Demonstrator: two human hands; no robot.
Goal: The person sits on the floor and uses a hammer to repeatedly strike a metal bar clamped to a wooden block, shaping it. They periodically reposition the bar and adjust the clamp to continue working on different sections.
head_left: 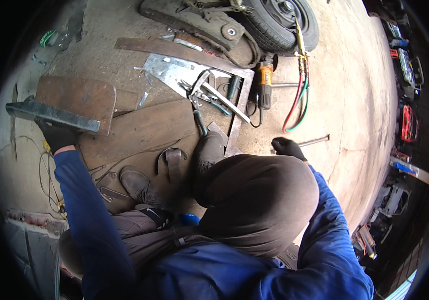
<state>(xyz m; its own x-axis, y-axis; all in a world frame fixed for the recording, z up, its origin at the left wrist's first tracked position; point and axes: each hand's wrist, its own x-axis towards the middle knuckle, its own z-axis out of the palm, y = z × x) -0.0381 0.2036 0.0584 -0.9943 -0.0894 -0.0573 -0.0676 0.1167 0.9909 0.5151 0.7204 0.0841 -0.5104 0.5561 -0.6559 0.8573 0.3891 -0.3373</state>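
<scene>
My left hand point(57, 136), in a black glove, grips a dark steel angle bar point(67, 116) by its near side. The bar is tilted over a brown rusty plate point(77, 95) with rounded corners; whether the two touch I cannot tell. My right hand point(288, 148), also gloved in black, is closed at the right of my raised knee. A thin metal rod point(315, 142) with a small knob at its far end runs out from that fist, and the fingers' inner side is hidden.
A rusty flat plate point(139, 131) lies before my shoes. Beyond it are a locking clamp point(222, 97), a metal square frame point(240, 107), an orange angle grinder point(265, 82) and a torch with red and green hoses point(302, 75). A wheel point(279, 25) lies at the back.
</scene>
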